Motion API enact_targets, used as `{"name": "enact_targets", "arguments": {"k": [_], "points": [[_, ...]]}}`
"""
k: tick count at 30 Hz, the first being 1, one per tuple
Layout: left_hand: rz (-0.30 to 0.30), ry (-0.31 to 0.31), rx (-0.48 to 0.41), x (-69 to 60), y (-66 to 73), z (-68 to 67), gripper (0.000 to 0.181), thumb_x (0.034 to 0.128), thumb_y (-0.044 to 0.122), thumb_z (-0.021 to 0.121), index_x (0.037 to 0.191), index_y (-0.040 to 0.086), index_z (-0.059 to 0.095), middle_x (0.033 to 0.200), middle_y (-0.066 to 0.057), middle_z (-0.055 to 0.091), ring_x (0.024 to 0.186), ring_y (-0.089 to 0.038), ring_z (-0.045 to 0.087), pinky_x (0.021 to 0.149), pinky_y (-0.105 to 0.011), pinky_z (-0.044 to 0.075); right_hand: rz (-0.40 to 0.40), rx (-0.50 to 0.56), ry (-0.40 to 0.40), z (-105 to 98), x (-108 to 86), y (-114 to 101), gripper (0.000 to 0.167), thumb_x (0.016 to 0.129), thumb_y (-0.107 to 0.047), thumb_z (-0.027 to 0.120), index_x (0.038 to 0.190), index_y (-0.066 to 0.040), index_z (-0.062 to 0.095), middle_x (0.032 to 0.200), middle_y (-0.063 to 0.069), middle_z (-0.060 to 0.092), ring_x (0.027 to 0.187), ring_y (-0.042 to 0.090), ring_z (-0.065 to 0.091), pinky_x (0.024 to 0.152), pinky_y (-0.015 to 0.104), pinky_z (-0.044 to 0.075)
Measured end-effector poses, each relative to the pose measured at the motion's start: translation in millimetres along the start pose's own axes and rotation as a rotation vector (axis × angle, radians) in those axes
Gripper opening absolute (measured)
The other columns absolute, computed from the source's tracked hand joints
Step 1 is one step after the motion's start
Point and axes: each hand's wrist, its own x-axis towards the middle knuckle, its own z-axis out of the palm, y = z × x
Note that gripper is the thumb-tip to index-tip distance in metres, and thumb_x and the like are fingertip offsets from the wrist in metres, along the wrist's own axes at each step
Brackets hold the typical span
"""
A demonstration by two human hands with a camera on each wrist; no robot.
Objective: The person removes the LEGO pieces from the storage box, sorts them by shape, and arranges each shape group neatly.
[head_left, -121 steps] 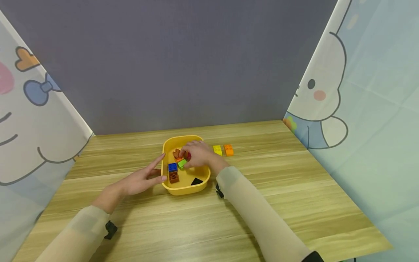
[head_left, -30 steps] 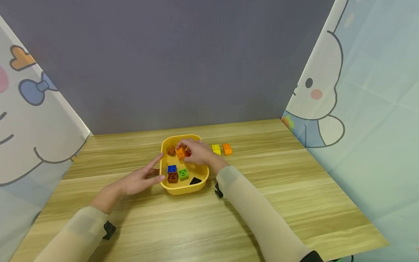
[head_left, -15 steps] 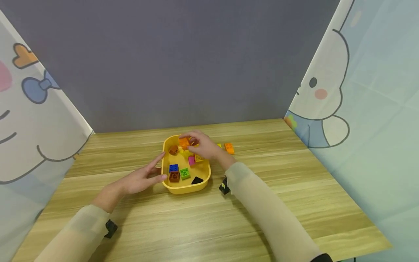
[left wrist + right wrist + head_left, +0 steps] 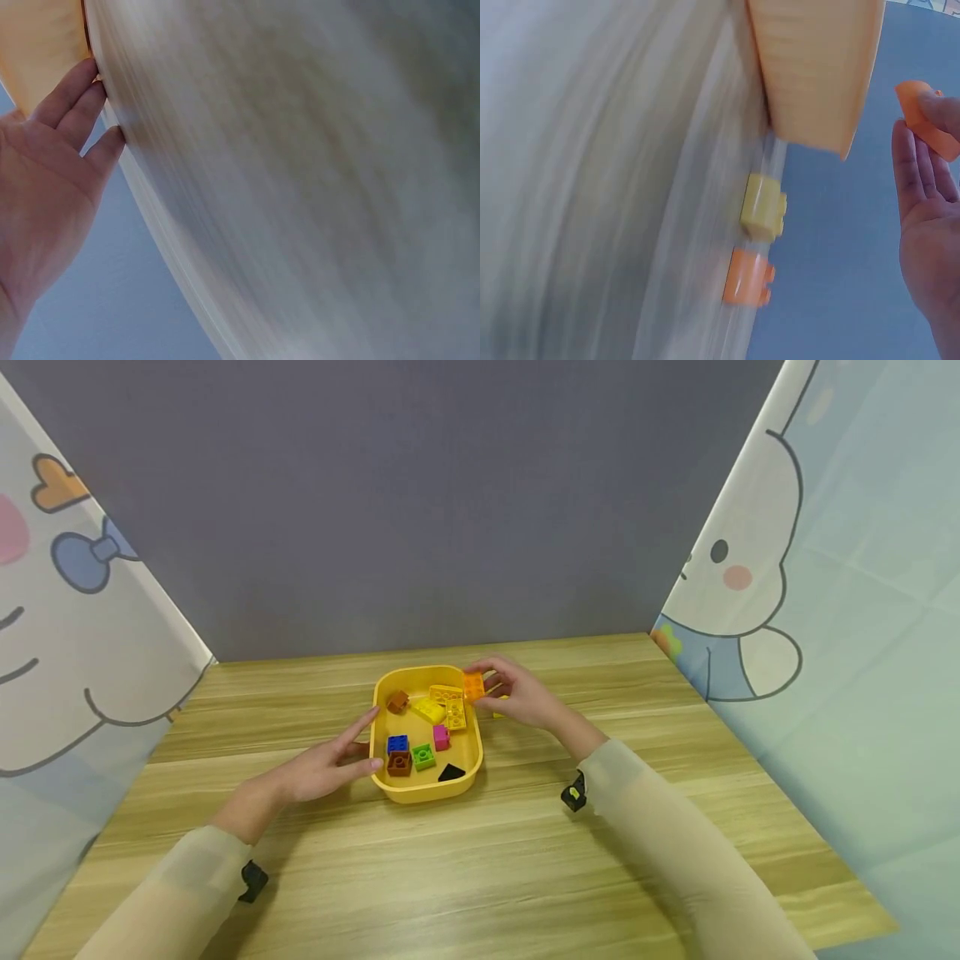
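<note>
In the head view my left hand rests straight fingers and thumb against the left side of a yellow plastic bin. My right hand pinches an orange toy building brick between thumb and fingers, raised at the bin's right rim. From the right wrist, that orange brick shows above the table, apart from the bin wall. Inside the bin lie several yellow bricks, a pink brick, a green brick, a blue brick, two brown bricks and a black triangular piece.
Right of the bin, a yellow brick and another orange brick stand on the wooden table. In the head view my right hand hides most of them. A grey panel rises behind the table, with printed cloths at both sides.
My right hand has lifted the orange brick from the bin and moved right with it, uncovering yellow and pink bricks. Earlier, the green brick shifted nearer the front. My left hand stays put.
</note>
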Motion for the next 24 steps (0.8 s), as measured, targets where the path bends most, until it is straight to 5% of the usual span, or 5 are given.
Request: {"name": "enact_targets", "arguments": {"k": [8, 24], "points": [[0.001, -0.002, 0.018, 0.1, -0.9, -1.9, 0.092, 0.1102, 0.064, 0.055, 0.177, 0.041, -0.004, 0.166, -0.024, 0.053, 0.15, -0.051, 0.054, 0.12, -0.076, 0.041, 0.048, 0.039, 0.032, -26, -26.9, 5, 0.059, 0.099, 0.003, 0.078, 0.154, -0.004, 0.059, 0.152, 0.02, 0.062, 0.113, 0.031, 0.07, 0.092, 0.026, 0.063], [0.012, -0.005, -0.005, 0.4, 0.4, -2.9, 0.093, 0.1099, 0.06, 0.059, 0.178, 0.039, -0.001, 0.165, -0.026, 0.053, 0.151, -0.051, 0.053, 0.121, -0.075, 0.039, 0.224, 0.023, 0.114, -85, -52.2, 53, 0.064, 0.099, 0.009, 0.075, 0.158, -0.001, 0.053, 0.162, 0.024, 0.052, 0.121, 0.034, 0.067, 0.09, 0.017, 0.06]]}}
